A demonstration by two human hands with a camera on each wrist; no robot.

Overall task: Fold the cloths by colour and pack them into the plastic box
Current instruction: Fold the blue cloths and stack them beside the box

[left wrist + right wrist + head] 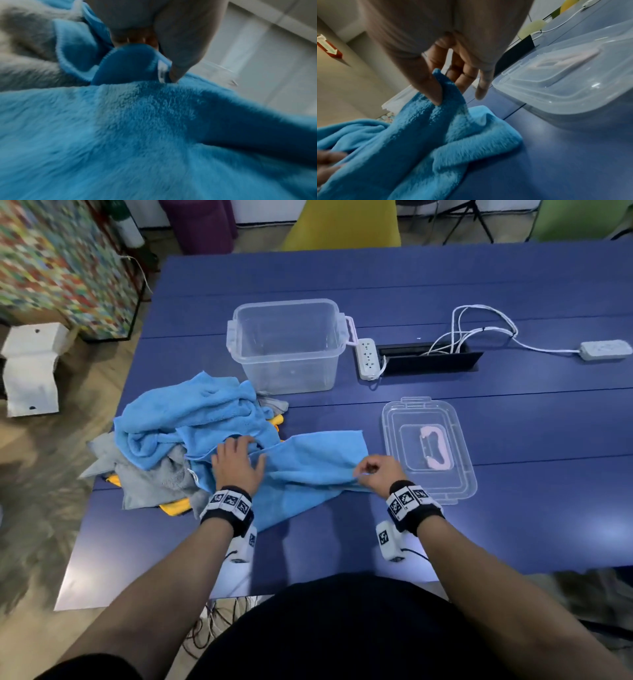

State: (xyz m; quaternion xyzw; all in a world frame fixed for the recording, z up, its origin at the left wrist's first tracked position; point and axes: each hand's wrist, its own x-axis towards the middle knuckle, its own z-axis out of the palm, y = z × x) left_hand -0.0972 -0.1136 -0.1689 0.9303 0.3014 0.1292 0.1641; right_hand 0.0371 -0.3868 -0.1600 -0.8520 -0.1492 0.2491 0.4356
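A blue cloth (pixel 308 470) lies half spread on the blue table (pixel 513 525) in front of me. My left hand (pixel 236 463) rests on its left part, thumb (pixel 178 65) and fingers pinching a raised fold by the label. At the cloth's right edge, my right hand (pixel 371 470) pinches it between thumb and forefinger (pixel 436 92), lifting it slightly. On the left, a crumpled pile holds more blue cloths (pixel 191 419), grey cloths (pixel 154 477) and yellow ones (pixel 174 505). The clear plastic box (pixel 287 364) stands open behind the pile with nothing visible inside.
The box's clear lid (pixel 459 474) with a pink handle (pixel 435 446) lies upside down right of my right hand. A white power strip (pixel 368 359), a black cable slot (pixel 428 359), white cables and a second strip (pixel 606 350) sit further back.
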